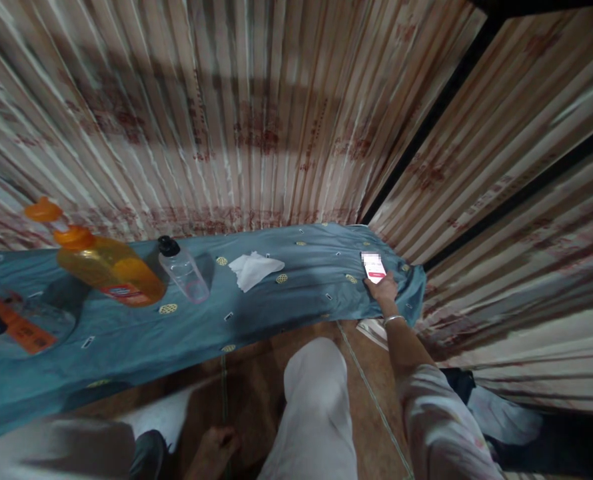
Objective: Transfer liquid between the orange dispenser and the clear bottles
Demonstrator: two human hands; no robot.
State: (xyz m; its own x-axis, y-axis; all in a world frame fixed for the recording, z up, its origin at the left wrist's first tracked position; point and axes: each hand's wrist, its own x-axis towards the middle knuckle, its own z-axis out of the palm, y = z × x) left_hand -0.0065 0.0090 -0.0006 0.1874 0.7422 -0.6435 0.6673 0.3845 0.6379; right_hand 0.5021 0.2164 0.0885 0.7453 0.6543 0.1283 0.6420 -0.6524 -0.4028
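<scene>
My right hand (384, 291) reaches to the far right end of the cloth-covered surface, its fingers closed around the near end of a smartphone (375, 268). The phone's screen is lit white with a red bar, and part of it is blurred. I cannot tell whether the phone rests on the cloth or is slightly raised. Low in the view, my left hand (215, 452) hangs between my knees, fingers curled, with nothing visible in them. A crumpled white tissue (255, 269) lies on the cloth to the left of the phone.
A blue-green cloth (306, 293) covers the long surface. On its left stand a clear bottle with a black cap (186, 272), an orange pump bottle (114, 270) and a clear container with an orange label (19, 323). Pleated curtains (256, 120) and a dark frame bar (436, 113) enclose it.
</scene>
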